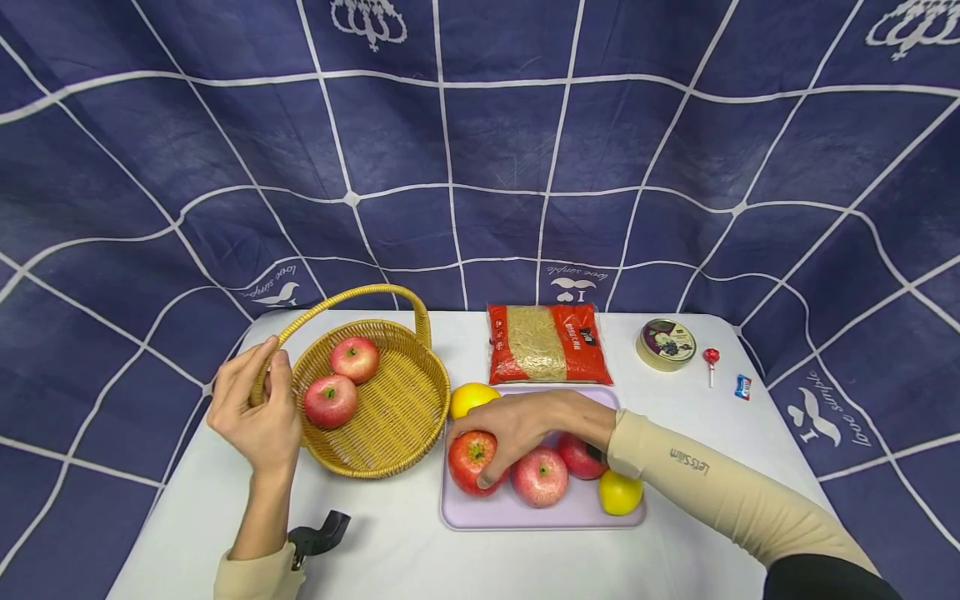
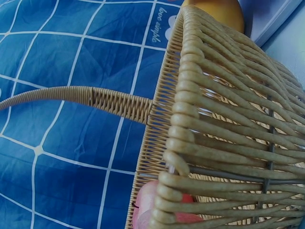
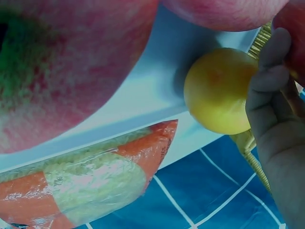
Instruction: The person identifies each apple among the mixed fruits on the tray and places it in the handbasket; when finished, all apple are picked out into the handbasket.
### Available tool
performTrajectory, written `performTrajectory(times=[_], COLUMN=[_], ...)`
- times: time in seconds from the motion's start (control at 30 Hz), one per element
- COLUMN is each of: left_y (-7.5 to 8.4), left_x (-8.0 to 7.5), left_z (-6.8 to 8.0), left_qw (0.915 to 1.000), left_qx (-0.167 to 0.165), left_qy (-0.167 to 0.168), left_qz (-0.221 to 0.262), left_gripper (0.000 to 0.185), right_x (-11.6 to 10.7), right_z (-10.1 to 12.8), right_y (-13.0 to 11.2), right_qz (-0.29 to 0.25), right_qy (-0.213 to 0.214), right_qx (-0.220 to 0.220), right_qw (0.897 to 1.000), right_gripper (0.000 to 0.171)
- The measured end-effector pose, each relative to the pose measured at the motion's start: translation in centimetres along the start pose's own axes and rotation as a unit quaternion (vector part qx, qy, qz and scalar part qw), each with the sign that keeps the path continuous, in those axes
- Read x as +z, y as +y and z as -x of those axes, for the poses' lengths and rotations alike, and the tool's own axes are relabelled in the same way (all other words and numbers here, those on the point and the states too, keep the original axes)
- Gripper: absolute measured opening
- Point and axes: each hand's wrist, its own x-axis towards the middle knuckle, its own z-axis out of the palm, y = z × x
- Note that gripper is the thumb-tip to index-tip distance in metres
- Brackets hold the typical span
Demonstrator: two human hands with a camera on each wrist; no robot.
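Observation:
My left hand (image 1: pixel 258 421) grips the near end of the looped handle (image 1: pixel 352 292) of a woven basket (image 1: pixel 397 417). Inside the basket, an apple (image 1: pixel 330 402) touches another apple (image 1: pixel 356 359) at the left. Over the left part of a lilac tray (image 1: pixel 540 520), my right hand (image 1: pixel 517 421) holds a red apple (image 1: pixel 472 468) between thumb and fingers. A pink apple (image 1: pixel 540 477), a darker apple (image 1: pixel 579 457) partly under the wrist and a yellow fruit (image 1: pixel 621 493) lie beside it. Behind the fingers shows an orange-yellow fruit (image 3: pixel 217 90).
Behind the tray lies a red bag (image 1: pixel 551 343) with a clear middle. Farther right are a round tin (image 1: pixel 666 343), a red lollipop (image 1: pixel 711 358) and a small blue packet (image 1: pixel 742 387). A checked blue cloth (image 1: pixel 495 150) hangs behind the white table (image 1: pixel 390 550).

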Motion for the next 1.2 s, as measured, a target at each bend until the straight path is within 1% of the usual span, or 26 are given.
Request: performTrajectory(times=[0.27, 0.5, 0.73, 0.97, 1.2], left_y=[0.1, 0.11, -0.01, -0.09, -0.07], left_x=[0.02, -0.02, 0.02, -0.03, -0.01], left_z=[-0.06, -0.01, -0.05, -0.11, -0.18], left_qw=[1.0, 1.0, 1.0, 1.0, 1.0], left_qx=[-0.001, -0.003, 0.001, 0.001, 0.005], left_qy=[0.001, 0.003, -0.001, -0.001, -0.001], left_qz=[-0.006, -0.003, 0.007, 0.006, -0.004], left_gripper=[0.012, 0.012, 0.012, 0.012, 0.012], right_x=[-0.18, -0.4, -0.56, -0.63, -0.91], right_z=[0.13, 0.26, 0.3, 0.04, -0.22], right_y=[-0.08, -0.31, -0.42, -0.56, -0.77], right_qz=[0.008, 0.011, 0.026, 0.007, 0.011], right_qy=[0.005, 0.008, 0.016, 0.026, 0.032], right_qx=[0.011, 0.001, 0.005, -0.009, -0.013], right_qw=[1.0, 1.0, 1.0, 1.0, 0.999], right_gripper=[0.051, 0.048, 0.053, 0.055, 0.059])
